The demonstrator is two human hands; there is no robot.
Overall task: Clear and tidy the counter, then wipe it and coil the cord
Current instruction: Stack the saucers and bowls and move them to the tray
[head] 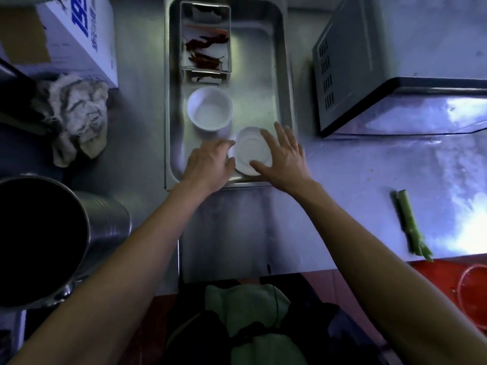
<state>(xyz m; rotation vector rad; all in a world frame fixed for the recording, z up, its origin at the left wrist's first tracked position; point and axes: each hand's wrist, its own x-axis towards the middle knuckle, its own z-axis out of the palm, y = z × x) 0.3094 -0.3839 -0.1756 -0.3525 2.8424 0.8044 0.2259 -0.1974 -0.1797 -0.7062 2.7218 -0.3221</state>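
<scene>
A small white plate lies upside down at the near end of a steel tray on the counter. My left hand holds the plate's left edge, fingers curled on the rim. My right hand rests on its right side with straight, spread fingers. Just beyond the plate stands a white bowl. A small steel container with dried red chillies sits at the tray's far end. A crumpled cloth lies on the counter to the left.
A large steel pot stands at the near left and a cardboard box at the far left. A grey appliance fills the far right. A green vegetable stalk lies near the right front edge, above a red basin.
</scene>
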